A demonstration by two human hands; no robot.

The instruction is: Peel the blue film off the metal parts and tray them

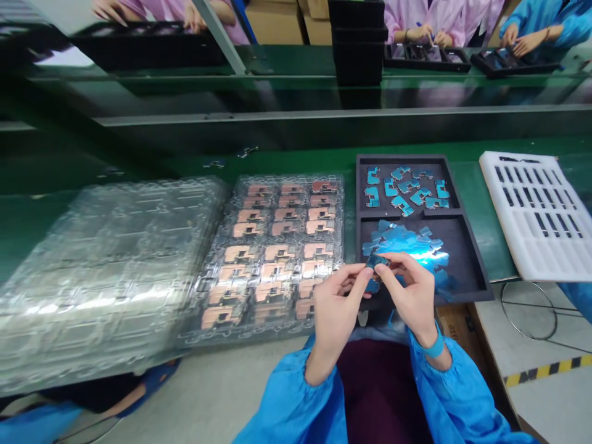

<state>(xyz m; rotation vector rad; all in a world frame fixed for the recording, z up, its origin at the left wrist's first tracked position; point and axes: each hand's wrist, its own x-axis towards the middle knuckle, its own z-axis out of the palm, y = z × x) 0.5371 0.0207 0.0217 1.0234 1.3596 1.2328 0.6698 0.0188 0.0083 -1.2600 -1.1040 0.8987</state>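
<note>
My left hand and my right hand meet over the near edge of a black divided tray. Between them they pinch one small circuit board with a blue face, thumbs on top. Part of the board is hidden by my fingers. Just beyond, the tray's near compartment holds a pile of shiny blue film pieces. Several similar blue-faced boards lie spread in the far compartment. Left of my hands, a clear plastic tray carries rows of copper-coloured boards.
Stacked clear blister trays stand at the left. A white slotted tray with small dark strips sits at the right. Two loose small parts lie near the back rail. Across the bench, co-workers' hands work over black trays, beside stacked black boxes.
</note>
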